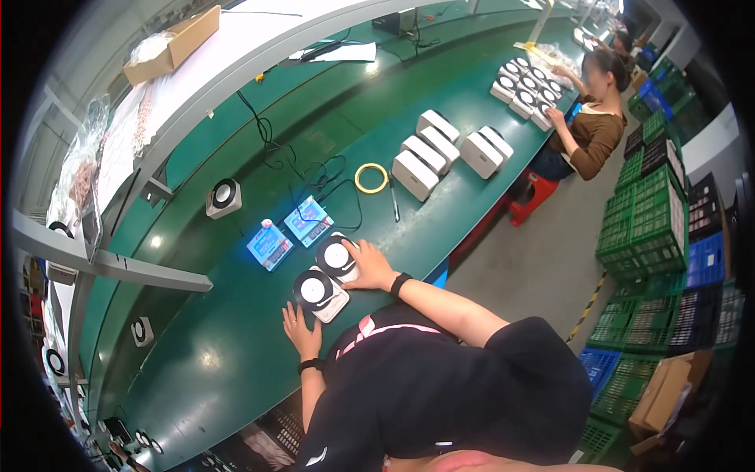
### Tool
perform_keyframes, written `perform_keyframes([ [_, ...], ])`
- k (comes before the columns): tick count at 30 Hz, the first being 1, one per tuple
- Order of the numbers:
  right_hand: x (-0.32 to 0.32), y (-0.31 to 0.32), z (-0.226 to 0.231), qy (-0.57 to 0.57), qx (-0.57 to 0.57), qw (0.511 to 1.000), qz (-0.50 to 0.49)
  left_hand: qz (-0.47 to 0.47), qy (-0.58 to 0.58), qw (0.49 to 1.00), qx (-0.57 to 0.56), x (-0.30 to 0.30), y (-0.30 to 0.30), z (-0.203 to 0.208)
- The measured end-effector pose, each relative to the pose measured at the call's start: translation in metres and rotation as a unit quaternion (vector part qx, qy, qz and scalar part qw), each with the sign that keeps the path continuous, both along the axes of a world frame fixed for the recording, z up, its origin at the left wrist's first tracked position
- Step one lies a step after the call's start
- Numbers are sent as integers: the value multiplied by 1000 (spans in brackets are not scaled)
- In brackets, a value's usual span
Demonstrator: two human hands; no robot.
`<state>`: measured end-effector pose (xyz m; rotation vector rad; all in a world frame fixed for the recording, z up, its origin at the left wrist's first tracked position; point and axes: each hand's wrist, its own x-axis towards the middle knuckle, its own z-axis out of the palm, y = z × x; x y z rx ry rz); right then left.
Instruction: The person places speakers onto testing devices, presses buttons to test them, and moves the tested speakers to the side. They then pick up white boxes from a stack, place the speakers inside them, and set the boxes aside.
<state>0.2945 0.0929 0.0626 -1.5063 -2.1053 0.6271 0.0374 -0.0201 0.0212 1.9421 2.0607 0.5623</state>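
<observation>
Two small white record-player-shaped devices with black discs lie side by side on the green table in front of me, the nearer-left device [314, 290] touching or almost touching the farther-right device [335, 256]. My right hand [370, 266] grips the farther-right device, its fingers over the right edge and the thumb at the near side. Beside the nearer-left device, my left hand [302, 332] has its fingers spread, the thumb close to the lower edge; whether it touches is hard to tell. Just beyond the devices stand two small meters with lit blue screens, one meter [269, 245] left of the other meter [308, 222].
Black cables [271, 145] run to the meters. A yellow ring-shaped roll [357, 178] and a pen-like tool [395, 198] lie farther right. White devices [415, 175] stand on edge beyond them. Another device [224, 197] sits under the shelf frame [157, 275]. A co-worker [590, 130] sits at the far right.
</observation>
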Motion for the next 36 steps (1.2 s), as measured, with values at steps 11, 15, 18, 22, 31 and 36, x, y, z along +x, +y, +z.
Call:
perform_keyframes([
  [11,-1,-1,0,-5,3,1000,-5,-2,4,1000,-1,-1,1,0],
  [15,-1,-2,2,1,8,1000,-7,-12,18,1000,6,-3,-1,4],
  [18,-3,-1,8,7,11,1000,9,9,-40,999,7,-12,2,11],
  [22,1,-1,11,11,-22,1000,4,62,-152,986,39,-48,31,26],
  [31,-2,5,14,2,-2,1000,6,-53,170,984,-6,-155,157,112],
  [36,-2,10,17,-4,-38,999,13,-112,307,942,-76,-195,248,133],
])
